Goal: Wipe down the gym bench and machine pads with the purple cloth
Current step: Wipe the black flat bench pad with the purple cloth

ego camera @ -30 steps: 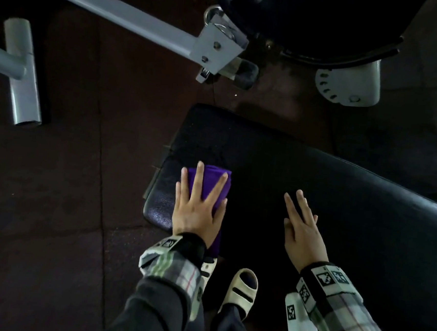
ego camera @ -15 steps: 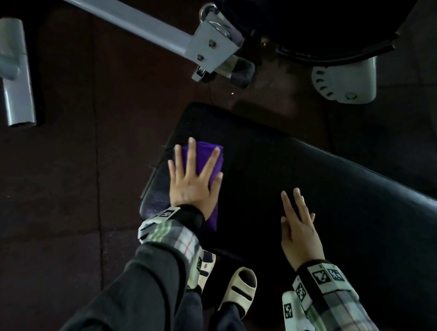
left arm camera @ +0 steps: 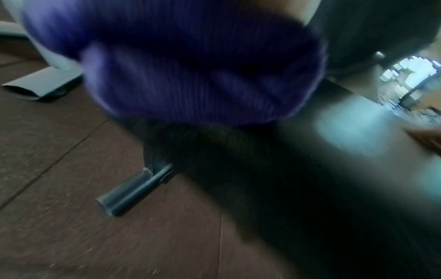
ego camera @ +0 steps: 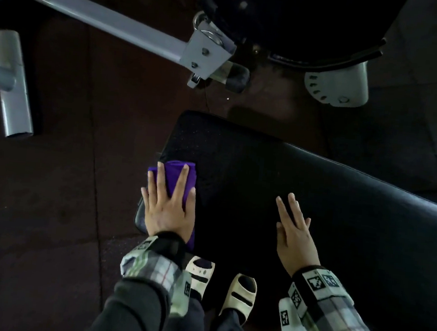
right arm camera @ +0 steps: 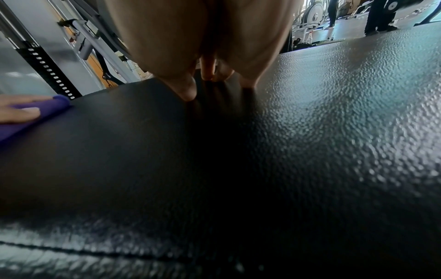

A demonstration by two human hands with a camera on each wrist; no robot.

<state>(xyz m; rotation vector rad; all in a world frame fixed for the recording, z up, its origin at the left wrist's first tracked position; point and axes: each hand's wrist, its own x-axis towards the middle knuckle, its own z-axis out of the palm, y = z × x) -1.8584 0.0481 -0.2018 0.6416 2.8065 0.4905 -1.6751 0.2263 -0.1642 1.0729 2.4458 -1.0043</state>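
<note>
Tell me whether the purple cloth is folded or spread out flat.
Folded. The purple cloth is a narrow thick pad under the left hand on the bench; the left wrist view shows a rounded, layered fold.

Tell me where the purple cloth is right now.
In the head view the purple cloth lies at the left end of the black bench, pressed flat under the left hand, at the pad's edge.

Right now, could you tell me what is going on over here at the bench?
A person is wiping the black gym bench. The left hand presses the purple cloth flat near the bench's left edge, fingers spread. The right hand rests flat on the pad, holding nothing. Most of the bench lies to the right of the cloth.
</note>
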